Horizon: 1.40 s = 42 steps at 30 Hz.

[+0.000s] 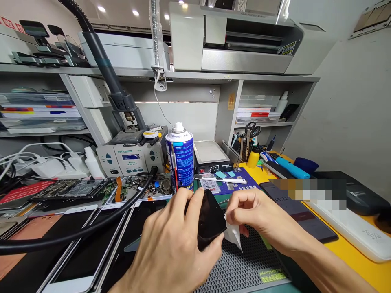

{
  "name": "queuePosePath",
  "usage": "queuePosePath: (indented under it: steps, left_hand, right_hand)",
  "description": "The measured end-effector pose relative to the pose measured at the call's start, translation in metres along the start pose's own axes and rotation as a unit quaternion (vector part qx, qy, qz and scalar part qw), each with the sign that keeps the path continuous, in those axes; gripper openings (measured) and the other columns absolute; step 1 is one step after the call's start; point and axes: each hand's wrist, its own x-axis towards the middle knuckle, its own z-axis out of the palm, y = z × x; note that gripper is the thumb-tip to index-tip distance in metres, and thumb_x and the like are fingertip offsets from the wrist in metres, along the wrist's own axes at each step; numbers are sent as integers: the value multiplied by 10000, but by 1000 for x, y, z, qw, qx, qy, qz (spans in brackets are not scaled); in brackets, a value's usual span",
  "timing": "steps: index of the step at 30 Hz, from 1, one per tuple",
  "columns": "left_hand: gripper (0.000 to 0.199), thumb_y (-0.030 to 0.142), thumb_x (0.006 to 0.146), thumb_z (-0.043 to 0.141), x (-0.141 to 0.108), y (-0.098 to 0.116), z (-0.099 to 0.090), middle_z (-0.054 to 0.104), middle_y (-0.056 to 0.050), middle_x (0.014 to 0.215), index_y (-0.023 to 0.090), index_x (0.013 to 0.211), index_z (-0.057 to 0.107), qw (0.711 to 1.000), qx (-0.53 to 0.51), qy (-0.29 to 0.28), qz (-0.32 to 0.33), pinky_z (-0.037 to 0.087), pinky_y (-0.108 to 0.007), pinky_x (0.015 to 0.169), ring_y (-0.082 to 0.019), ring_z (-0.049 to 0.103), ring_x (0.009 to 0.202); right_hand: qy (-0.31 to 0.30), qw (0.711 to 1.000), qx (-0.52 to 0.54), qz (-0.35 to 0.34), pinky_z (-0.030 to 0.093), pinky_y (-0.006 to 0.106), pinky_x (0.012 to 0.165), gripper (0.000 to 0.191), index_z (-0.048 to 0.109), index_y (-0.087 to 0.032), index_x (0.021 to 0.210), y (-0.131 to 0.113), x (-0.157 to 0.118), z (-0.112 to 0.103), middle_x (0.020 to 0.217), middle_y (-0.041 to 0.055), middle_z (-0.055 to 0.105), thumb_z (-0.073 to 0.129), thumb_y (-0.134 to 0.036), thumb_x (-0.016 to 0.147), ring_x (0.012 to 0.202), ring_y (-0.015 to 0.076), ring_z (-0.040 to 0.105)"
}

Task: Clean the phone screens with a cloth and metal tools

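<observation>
In the head view, my left hand [179,240] is wrapped round a black phone [211,217], fingers on its far edge and thumb on the near one. The phone is tilted above a grey perforated mat [241,268]. At the phone's right edge, my right hand [252,209] pinches a crumpled white tissue [233,234], whose tip hangs down over the mat. Behind the phone stands a blue spray can [179,160] with a white cap.
Several phones lie at the left, with a black hose [91,232] across them. Behind are a soldering station [130,158] and a hot plate [212,156]. At the right lie a dark phone [305,224] and a white power bank [363,236]. Shelves carry a large machine [247,59].
</observation>
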Motion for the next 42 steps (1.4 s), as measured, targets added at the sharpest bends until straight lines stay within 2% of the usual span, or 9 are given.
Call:
queuePosePath:
  steps: [5,13,20,28,42]
  left_hand:
    - [588,434,779,620,2,-1,0,611,-57,1061,202,1298,470,1000,2,7,-8,559,-369,587,-218,678,801]
    - [529,442,799,614,7,-1,-8,598,-34,989,211,1260,496,999,-15,33,-22,552,-342,566,-188,661,759]
    - [565,422,754,648,6,-1,-9,595,-31,988,222,1253,476,999,-13,11,-36,544,-350,555,-205,662,771]
    - [573,411,764,640,6,1,-6,581,-46,1016,230,1279,464,998,-35,-13,-48,571,-360,643,-212,653,814]
    - [585,438,781,620,5,1,-6,585,-37,1033,236,1301,444,999,-24,-18,-45,556,-373,600,-211,669,805]
  right_hand:
    - [1,1000,-7,5,373,221,489,104,583,-165,558,-1,1,0,548,-27,562,574,-113,648,508,98,434]
    - [-9,1000,5,15,354,208,473,111,566,-165,558,4,-1,-2,506,-47,522,586,-107,651,486,88,421]
    - [3,999,30,14,358,192,447,93,581,-159,577,-5,-3,-9,537,-28,572,585,-124,664,476,81,438]
    - [-3,1000,5,11,378,204,461,93,598,-156,608,-7,-3,-7,558,-25,568,627,-160,696,479,83,441]
    - [-9,1000,-11,5,379,205,467,85,594,-163,616,-4,-4,-5,565,-33,560,618,-152,697,484,85,433]
